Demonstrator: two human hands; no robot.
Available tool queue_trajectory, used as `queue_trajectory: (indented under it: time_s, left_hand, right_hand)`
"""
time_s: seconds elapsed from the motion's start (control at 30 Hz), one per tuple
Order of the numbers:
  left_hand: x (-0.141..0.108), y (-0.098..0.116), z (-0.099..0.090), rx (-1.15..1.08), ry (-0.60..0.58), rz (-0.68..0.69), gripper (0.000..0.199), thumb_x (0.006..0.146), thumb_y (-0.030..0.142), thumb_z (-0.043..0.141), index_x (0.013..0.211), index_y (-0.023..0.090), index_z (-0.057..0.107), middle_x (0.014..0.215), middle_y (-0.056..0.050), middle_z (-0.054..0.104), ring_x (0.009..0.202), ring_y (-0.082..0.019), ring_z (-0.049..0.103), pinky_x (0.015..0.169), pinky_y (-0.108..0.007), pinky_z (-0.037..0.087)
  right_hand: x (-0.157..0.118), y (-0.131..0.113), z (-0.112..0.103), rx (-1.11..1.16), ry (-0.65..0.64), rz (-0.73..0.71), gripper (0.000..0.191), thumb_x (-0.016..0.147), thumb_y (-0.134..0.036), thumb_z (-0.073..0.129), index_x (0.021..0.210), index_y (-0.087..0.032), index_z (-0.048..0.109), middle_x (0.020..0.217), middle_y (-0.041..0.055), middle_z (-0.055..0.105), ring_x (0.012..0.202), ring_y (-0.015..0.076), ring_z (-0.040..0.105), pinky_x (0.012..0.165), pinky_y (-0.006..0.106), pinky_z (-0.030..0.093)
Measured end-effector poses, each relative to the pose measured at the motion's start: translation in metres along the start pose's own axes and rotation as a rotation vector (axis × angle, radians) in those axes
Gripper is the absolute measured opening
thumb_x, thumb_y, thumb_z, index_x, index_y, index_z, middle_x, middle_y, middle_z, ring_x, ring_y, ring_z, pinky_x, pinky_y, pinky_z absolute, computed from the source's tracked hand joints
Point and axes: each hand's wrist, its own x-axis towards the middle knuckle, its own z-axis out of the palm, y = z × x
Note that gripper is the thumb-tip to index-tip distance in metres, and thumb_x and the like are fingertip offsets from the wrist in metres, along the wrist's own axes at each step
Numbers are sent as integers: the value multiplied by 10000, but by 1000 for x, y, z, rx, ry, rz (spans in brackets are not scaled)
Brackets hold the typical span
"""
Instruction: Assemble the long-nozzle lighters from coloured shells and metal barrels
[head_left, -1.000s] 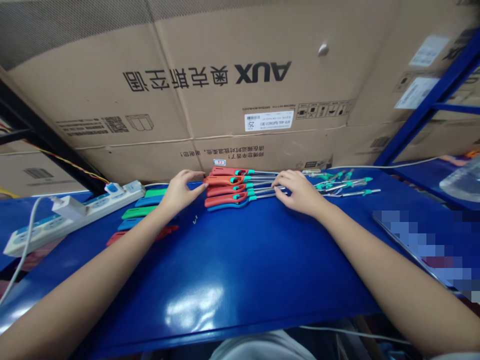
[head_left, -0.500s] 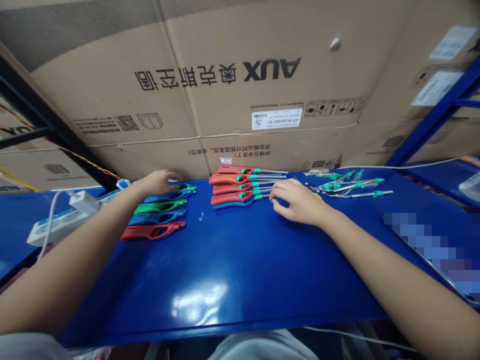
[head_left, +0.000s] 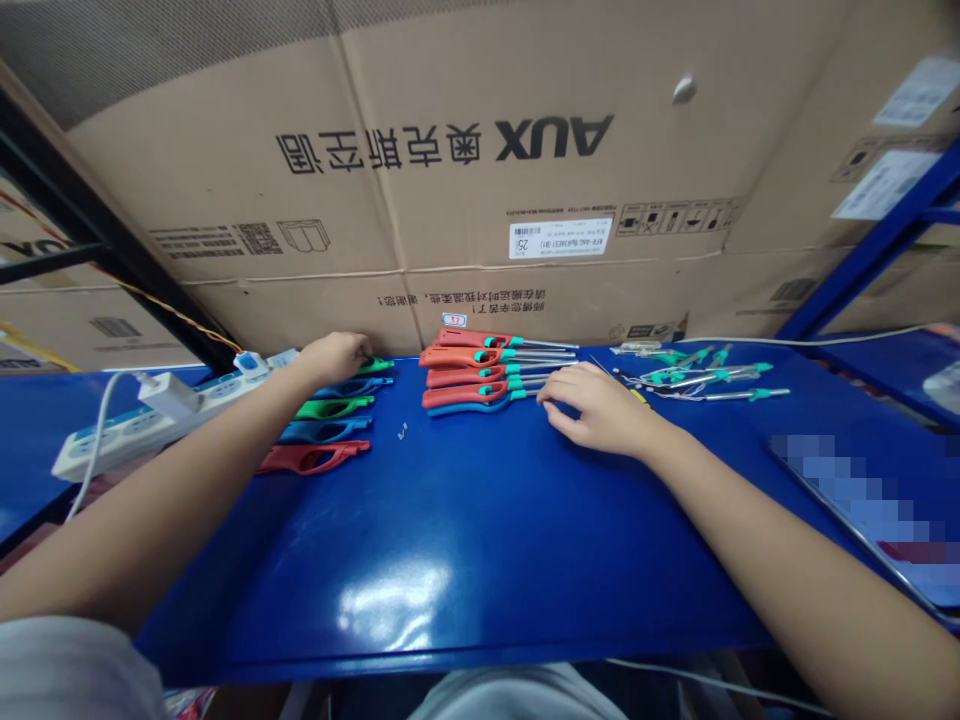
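Note:
My left hand is closed at the back end of a column of coloured lighter handles; what its fingers hold, if anything, is hidden. Below it lie a green handle, a blue handle and a red handle. Near the middle, several red lighters with metal tubes point right, a blue one at the front. My right hand rests by the tube tips, fingers curled, and its grasp cannot be made out. Green-collared metal tubes with wires lie to its right.
A white power strip with plugs and a cable stands at the left. Large cardboard rises behind the blue table. Tiny metal pieces lie mid-table. A blurred flat device is at the right edge.
My left hand has shifted slightly right and back, its fingers now more curled. My right hand has barely moved. The view has shifted a little.

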Motion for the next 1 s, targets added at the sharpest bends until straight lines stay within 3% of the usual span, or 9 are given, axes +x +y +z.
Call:
queue_trajectory:
  time_s: [0.2, 0.27, 0.37, 0.5, 0.57, 0.63, 0.67, 0.77, 1.0]
  left_hand:
    - [-22, 24, -29, 38, 299, 11, 346, 980, 358, 633, 1257, 151, 613, 1266, -102, 630, 1106, -257, 641, 935, -469, 561]
    - [-37, 41, -40, 38, 406, 43, 208, 972, 219, 552, 1112, 125, 674, 1142, -123, 683, 1120, -290, 619, 997, -459, 506]
    - [-69, 77, -49, 20, 464, 153, 224, 940, 244, 530, 1025, 139, 709, 1042, -116, 714, 1064, -303, 619, 970, -460, 488]
    - [-109, 130, -38, -58, 330, 367, 164, 872, 213, 589, 921, 221, 746, 904, -25, 758, 881, -232, 657, 827, -353, 520]
    - [-120, 151, -27, -229, 196, 467, 200, 805, 121, 602, 908, 212, 747, 909, -39, 764, 887, -239, 668, 819, -358, 516]
    - [-124, 164, -15, -415, 37, 477, 222, 750, 85, 615, 883, 208, 743, 896, -36, 763, 868, -236, 674, 805, -356, 514]
    - [-124, 169, -10, -540, -57, 477, 206, 757, 84, 610, 867, 201, 739, 889, -34, 763, 840, -221, 677, 793, -342, 514]
    - [-119, 174, 2, -640, -147, 484, 151, 816, 132, 595, 858, 196, 725, 854, -12, 753, 760, -173, 670, 718, -281, 514]
    - [-122, 167, 15, -726, -232, 452, 306, 1000, 380, 483, 1132, 193, 686, 1059, -44, 752, 918, -192, 696, 811, -300, 543]
  right_hand:
    - [0, -1, -1, -10, 19, -11, 164, 935, -170, 532, 936, -167, 696, 924, 75, 744, 895, 241, 678, 888, 415, 479]
    - [1, -5, -2, 6, 38, -7, 184, 945, -176, 529, 1040, -175, 687, 975, 81, 746, 945, 249, 684, 913, 431, 496]
    - [2, -17, -5, 65, 115, -22, 330, 964, -218, 544, 1291, -207, 586, 1201, 115, 693, 1127, 258, 648, 975, 441, 511]
    - [6, -42, -6, 136, 200, -110, 382, 964, -334, 602, 1333, -254, 539, 1300, 132, 584, 1207, 248, 582, 994, 419, 510]
    - [8, -54, -6, 119, 134, -166, 299, 967, -386, 603, 1221, -228, 607, 1202, 129, 613, 1090, 240, 600, 909, 382, 515]
    - [9, -64, -6, 79, 14, -228, 225, 990, -386, 564, 1055, -194, 661, 1037, 110, 652, 924, 218, 598, 796, 344, 488]
    - [10, -67, -6, 70, -48, -249, 220, 1000, -366, 547, 983, -183, 668, 961, 95, 659, 862, 207, 585, 751, 330, 463]
    - [9, -69, -7, 121, -213, -220, 188, 990, -307, 560, 895, -178, 658, 870, 58, 662, 815, 189, 574, 699, 305, 411]
    - [2, -44, -20, 281, -450, 115, 214, 970, -376, 592, 883, -194, 664, 857, 23, 679, 758, 155, 590, 658, 261, 386]
